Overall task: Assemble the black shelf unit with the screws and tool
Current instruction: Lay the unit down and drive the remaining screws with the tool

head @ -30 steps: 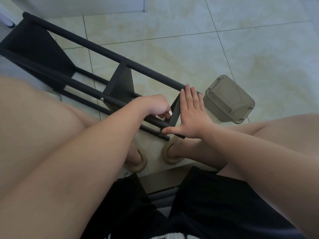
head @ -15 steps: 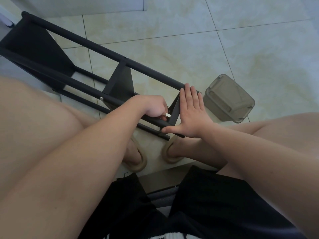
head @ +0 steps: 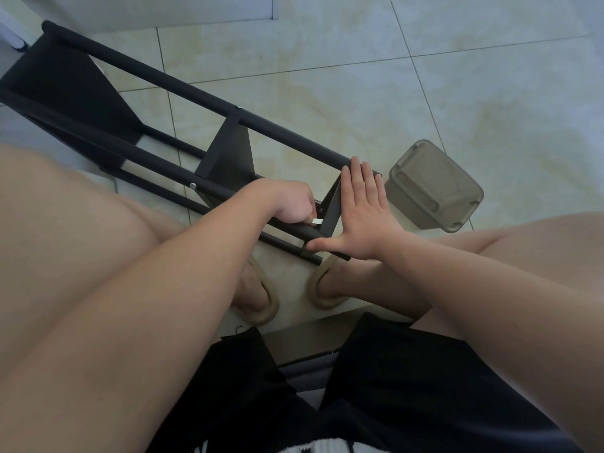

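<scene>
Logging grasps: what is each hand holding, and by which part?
The left hand grips a small pale tool by its hidden end; only its tip shows. The right hand holds nothing, pressing flat against the black metal shelf unit.

The black shelf unit (head: 183, 93) has a smooth, matt coating on its tubes and flat panels, like painted metal. Left of the left hand (head: 291, 204), a screw head (head: 193, 186) shines as bare metal. The tool (head: 316, 221) poking from that hand is pale and smooth, material unclear. Just right of the right hand (head: 362, 217), the container (head: 434, 188) is smoky, see-through plastic. The floor (head: 327, 60) beyond the hands is glossy, mottled cream tile. Below them, 2 slippers (head: 264, 308) look matt and rubbery; the shorts (head: 408, 387) are black cloth.
</scene>
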Tool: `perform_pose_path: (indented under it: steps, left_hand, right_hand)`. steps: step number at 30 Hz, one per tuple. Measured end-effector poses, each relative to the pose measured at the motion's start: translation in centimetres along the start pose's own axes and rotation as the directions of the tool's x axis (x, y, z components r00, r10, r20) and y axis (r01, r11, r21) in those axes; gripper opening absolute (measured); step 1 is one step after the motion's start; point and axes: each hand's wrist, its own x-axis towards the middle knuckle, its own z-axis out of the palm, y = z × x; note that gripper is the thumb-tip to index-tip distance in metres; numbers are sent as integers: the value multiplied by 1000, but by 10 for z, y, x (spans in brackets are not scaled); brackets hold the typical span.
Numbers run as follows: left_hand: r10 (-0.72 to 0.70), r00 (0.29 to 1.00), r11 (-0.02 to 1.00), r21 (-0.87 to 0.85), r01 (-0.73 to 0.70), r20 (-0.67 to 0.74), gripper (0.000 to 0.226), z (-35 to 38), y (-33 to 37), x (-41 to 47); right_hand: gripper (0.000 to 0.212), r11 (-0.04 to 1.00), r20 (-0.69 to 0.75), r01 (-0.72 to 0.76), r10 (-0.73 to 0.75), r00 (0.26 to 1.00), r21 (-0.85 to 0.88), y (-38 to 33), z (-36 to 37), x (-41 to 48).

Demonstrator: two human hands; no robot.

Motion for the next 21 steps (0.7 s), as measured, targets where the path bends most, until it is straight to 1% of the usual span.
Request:
perform_pose_path:
  steps: [3, 7, 10, 14, 19, 21]
  left_hand:
    - [-14, 1000, 1000, 28, 13, 15, 28, 1, 0, 1]
    - [-16, 1000, 1000, 15, 16, 1, 27, 2, 0, 2]
    - [-10, 998, 999, -31, 8, -55, 19, 2, -3, 4]
    - [-10, 992, 998, -68, 1, -122, 16, 0, -9, 8]
    - [43, 984, 985, -155, -70, -172, 16, -2, -13, 10]
    - [45, 983, 978, -192, -80, -177, 19, -3, -13, 12]
  right_hand:
    - [154, 1000, -5, -1, 1, 1000, -8, 0, 1, 0]
    - [154, 1000, -4, -1, 1, 1000, -6, 0, 2, 1]
    - [154, 1000, -5, -1, 1, 1000, -6, 1, 3, 2]
    - [155, 1000, -10, -1, 1, 1000, -3, 1, 3, 2]
    - [155, 1000, -11, 1, -1, 1000, -1, 1, 3, 2]
    - [155, 1000, -11, 2, -2, 1000, 1, 1, 3, 2]
